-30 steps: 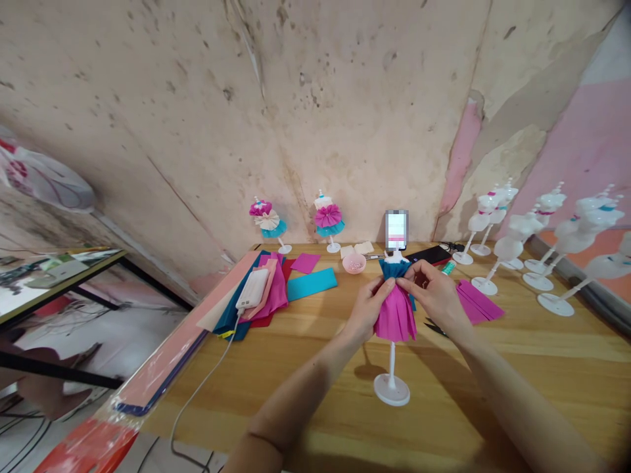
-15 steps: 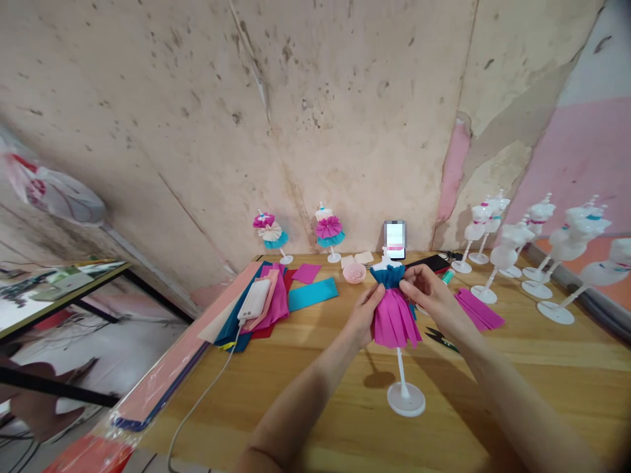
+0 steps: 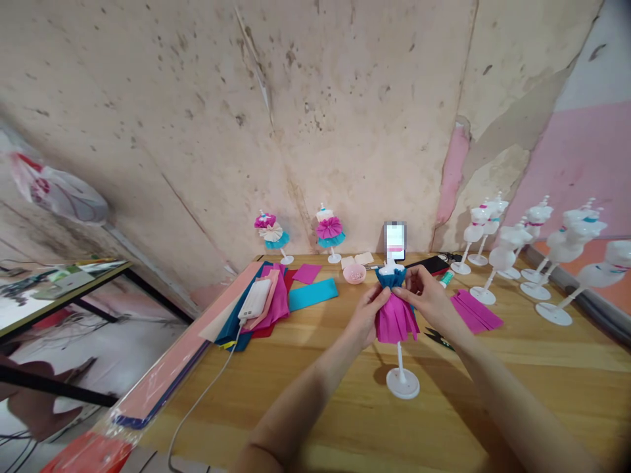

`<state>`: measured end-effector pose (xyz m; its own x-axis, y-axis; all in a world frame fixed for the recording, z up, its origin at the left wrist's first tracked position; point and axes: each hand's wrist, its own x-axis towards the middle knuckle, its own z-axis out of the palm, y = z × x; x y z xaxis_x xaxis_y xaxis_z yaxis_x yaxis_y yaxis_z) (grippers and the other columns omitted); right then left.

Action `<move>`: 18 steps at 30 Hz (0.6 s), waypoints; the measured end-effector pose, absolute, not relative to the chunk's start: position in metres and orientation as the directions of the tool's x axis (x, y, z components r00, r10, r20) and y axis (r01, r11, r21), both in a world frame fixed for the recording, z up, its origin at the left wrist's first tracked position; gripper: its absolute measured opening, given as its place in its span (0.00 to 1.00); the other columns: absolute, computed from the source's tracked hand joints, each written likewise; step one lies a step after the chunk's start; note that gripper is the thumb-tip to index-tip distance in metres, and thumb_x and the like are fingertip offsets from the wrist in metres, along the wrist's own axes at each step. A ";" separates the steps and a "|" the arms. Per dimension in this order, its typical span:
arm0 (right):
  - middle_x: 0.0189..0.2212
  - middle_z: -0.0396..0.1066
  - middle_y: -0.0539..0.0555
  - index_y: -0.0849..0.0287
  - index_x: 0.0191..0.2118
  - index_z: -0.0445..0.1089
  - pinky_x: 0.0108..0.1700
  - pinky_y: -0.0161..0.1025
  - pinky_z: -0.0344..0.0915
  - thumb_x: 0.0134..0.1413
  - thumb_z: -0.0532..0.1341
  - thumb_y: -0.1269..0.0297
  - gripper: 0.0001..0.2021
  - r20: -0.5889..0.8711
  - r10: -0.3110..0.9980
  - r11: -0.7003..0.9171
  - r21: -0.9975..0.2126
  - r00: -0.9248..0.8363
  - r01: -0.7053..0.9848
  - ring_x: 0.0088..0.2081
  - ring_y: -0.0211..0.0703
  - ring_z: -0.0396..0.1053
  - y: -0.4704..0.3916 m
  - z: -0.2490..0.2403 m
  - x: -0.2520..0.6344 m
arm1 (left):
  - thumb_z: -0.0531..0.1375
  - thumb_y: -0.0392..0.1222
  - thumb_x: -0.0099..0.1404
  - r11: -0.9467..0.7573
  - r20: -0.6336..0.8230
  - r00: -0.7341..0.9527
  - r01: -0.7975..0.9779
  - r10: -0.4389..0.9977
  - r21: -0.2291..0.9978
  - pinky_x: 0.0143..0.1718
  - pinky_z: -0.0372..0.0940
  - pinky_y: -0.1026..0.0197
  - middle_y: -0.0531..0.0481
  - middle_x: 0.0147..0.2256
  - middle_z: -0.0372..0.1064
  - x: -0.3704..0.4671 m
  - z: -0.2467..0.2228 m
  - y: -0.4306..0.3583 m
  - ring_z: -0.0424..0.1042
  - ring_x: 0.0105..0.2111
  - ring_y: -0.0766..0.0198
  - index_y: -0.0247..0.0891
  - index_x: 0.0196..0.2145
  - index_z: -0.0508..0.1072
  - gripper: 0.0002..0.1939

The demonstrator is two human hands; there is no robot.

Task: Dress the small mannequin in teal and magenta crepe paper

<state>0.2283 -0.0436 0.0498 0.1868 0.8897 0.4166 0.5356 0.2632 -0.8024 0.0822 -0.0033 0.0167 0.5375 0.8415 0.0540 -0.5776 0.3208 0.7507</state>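
Note:
A small white doll mannequin [image 3: 403, 383] on a round base is between my hands, dressed in a dark blue pleated top [image 3: 392, 278] and a magenta pleated skirt [image 3: 396, 320]. My left hand [image 3: 369, 311] grips the left side of the dress at the waist, thumb in front. My right hand [image 3: 424, 292] pinches the waist from the right, its thumb on the magenta cloth just below the blue. Fingers behind the dress are hidden. Black scissors [image 3: 438, 338] lie by my right wrist, next to magenta strips [image 3: 476, 311].
Several bare mannequins [image 3: 503, 255] stand at the right. Two dressed mannequins [image 3: 329, 230] are against the wall, near a pink bowl of beads [image 3: 354, 273]. A phone [image 3: 396, 240] leans there too. Left lie coloured sheets [image 3: 276, 309], a blue strip [image 3: 314, 294] and a cabled power bank [image 3: 254, 299].
The mannequin has tilted slightly, its base shifting away from me. My right thumb has moved left and down onto the front of the waist, nearer my left thumb.

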 end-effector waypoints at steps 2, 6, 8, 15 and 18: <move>0.31 0.67 0.51 0.55 0.43 0.63 0.31 0.39 0.63 0.55 0.62 0.50 0.17 0.415 0.897 0.299 -0.825 0.155 0.480 0.30 0.42 0.65 -0.040 0.048 0.231 | 0.67 0.42 0.57 0.310 0.079 0.532 -0.601 0.843 0.737 0.54 0.61 0.60 0.48 0.48 0.73 0.082 0.019 -0.001 0.72 0.46 0.64 0.40 0.48 0.72 0.20; 0.49 0.69 0.59 0.53 0.55 0.60 0.38 0.42 0.68 0.58 0.60 0.51 0.23 0.447 0.894 0.372 -0.778 0.031 0.506 0.42 0.46 0.70 -0.034 0.042 0.231 | 0.69 0.36 0.52 0.143 0.201 0.403 -0.677 0.893 0.721 0.55 0.60 0.60 0.50 0.49 0.70 0.080 0.023 0.010 0.70 0.49 0.64 0.44 0.52 0.67 0.30; 0.53 0.67 0.59 0.53 0.57 0.59 0.47 0.48 0.67 0.55 0.63 0.51 0.27 0.479 0.875 0.418 -0.681 -0.067 0.601 0.49 0.52 0.68 -0.030 0.035 0.228 | 0.70 0.35 0.50 0.035 0.239 0.314 -0.667 0.919 0.744 0.53 0.61 0.61 0.50 0.48 0.70 0.077 0.024 0.014 0.69 0.48 0.65 0.44 0.51 0.65 0.32; 0.42 0.74 0.58 0.56 0.48 0.68 0.44 0.50 0.65 0.54 0.62 0.53 0.18 0.487 0.873 0.353 -0.602 -0.021 0.716 0.42 0.55 0.72 -0.016 -0.002 0.218 | 0.70 0.41 0.51 -0.222 0.377 0.247 -0.487 0.893 0.845 0.53 0.62 0.57 0.44 0.52 0.65 0.071 0.019 0.013 0.68 0.50 0.61 0.42 0.55 0.58 0.37; 0.40 0.75 0.54 0.54 0.48 0.69 0.45 0.46 0.66 0.55 0.61 0.54 0.17 0.382 0.920 0.370 -0.782 -0.082 0.501 0.42 0.51 0.71 -0.014 0.001 0.226 | 0.72 0.43 0.49 -0.299 0.407 0.305 -0.342 0.861 0.891 0.57 0.59 0.54 0.42 0.56 0.63 0.066 0.017 0.022 0.65 0.54 0.57 0.41 0.57 0.58 0.41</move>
